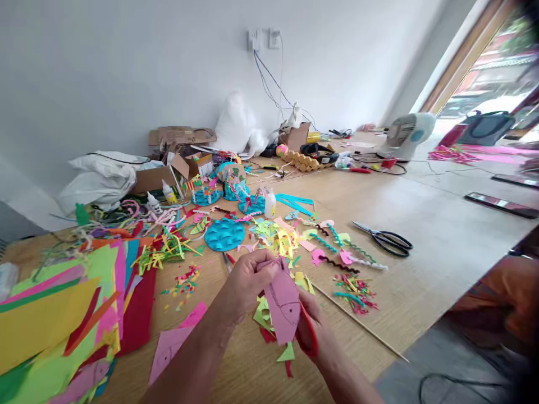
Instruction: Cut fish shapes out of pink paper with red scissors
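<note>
From my remote seat I see, at the lower centre of the frame, the right hand with its fingers wrapped round the handles of the red scissors; the blades are mostly hidden, so I cannot tell how far apart they stand. Just beside it, the left hand pinches the top of the purple card, which bears a drawn fish and hangs tilted above scraps. At lower left I have coloured sheets, at lower right of centre a thin stick. Further up, the black scissors lie right of centre, the blue disc left of it. Beyond it stands a bottle, and at upper right a fan
</note>
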